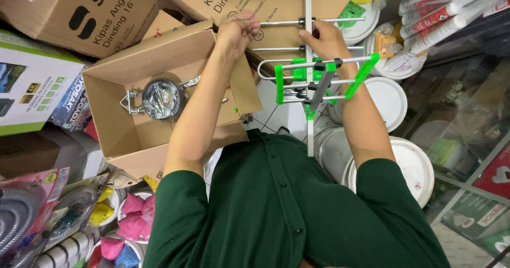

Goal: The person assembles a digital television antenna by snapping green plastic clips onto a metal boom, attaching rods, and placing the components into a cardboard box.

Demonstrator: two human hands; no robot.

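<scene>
Both hands held the antenna (308, 60) up above the white buckets (409, 164). The left hand (237, 30) pinched a thin metal rod's tip; the right hand (323, 39) gripped the long pole. Best to turn slowly, keeping the pole steady.

Bright, even overhead light with soft, faint shadows. Glare on the cellophane-wrapped part (161, 99) inside the cardboard box (114, 132). Wide-angle bending at the edges; focus sharp throughout.

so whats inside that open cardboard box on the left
In the open cardboard box lies a shiny round metal part with a wire bracket. The left forearm crosses over the box's right side, so anything under it is hidden.
</scene>
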